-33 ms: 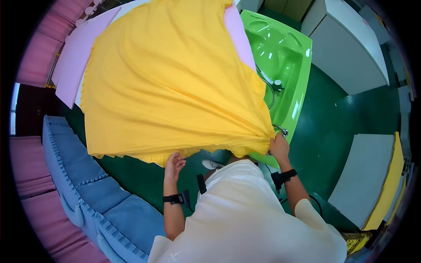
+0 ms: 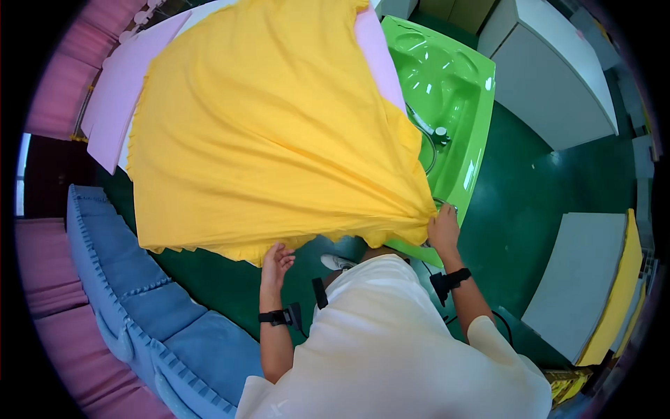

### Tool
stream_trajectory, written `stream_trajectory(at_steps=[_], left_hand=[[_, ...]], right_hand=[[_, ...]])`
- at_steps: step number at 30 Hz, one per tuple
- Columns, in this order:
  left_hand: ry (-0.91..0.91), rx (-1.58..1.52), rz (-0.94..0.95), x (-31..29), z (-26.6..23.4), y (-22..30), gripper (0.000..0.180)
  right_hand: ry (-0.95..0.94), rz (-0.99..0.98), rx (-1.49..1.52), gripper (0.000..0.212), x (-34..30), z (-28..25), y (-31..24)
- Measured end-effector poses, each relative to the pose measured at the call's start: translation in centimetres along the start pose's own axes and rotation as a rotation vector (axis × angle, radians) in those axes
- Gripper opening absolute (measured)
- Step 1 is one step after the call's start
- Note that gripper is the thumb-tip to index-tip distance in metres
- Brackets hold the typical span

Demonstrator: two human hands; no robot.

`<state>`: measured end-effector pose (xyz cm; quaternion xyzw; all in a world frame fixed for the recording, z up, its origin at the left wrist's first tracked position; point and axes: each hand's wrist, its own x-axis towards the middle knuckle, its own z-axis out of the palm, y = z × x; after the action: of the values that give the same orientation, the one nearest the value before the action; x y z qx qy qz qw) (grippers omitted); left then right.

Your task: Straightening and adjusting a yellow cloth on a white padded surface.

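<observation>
The yellow cloth (image 2: 272, 133) is a wide, thin sheet with a ruffled border; it lies spread ahead of both hands, mostly to the left of the right hand. Its far part is rather smooth, but long creases run together toward the right hand (image 2: 442, 229), where the near right corner is gathered in a bunch. The fingers of this hand are closed together and pinch that corner. The left hand (image 2: 278, 262) is at the near edge of the cloth; its fingers are loosely curled and apart from each other, with the tips at the ruffle, and I cannot tell how firmly they touch it. Beyond the right hand is a green basin (image 2: 481, 105), and between it and the cloth a strip of pink cover (image 2: 382, 63) shows. Left of the left hand stands a blue sofa (image 2: 157, 304).
</observation>
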<state>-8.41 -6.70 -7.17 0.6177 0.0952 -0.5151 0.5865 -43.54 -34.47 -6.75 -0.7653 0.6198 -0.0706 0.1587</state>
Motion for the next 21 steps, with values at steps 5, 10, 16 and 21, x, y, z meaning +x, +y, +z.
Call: stream_trajectory(at_steps=[5,10,16,21], left_hand=[[0.025,0.027,0.019,0.3,0.1,-0.1,0.038],[0.005,-0.027,0.04,0.5,1.2,0.0,0.045],[-0.029,-0.054,0.025,0.8,0.8,-0.9,0.049],[-0.015,-0.071,0.007,0.8,0.9,-1.3,0.048]], right_hand=[[-0.02,-0.129,0.357,0.049,4.8,-0.5,-6.0],[-0.253,0.015,0.214,0.066,9.8,2.6,-7.6],[-0.302,0.022,0.133,0.059,10.1,3.5,-8.1],[-0.65,-0.103,0.26,0.032,6.2,3.4,-11.6]])
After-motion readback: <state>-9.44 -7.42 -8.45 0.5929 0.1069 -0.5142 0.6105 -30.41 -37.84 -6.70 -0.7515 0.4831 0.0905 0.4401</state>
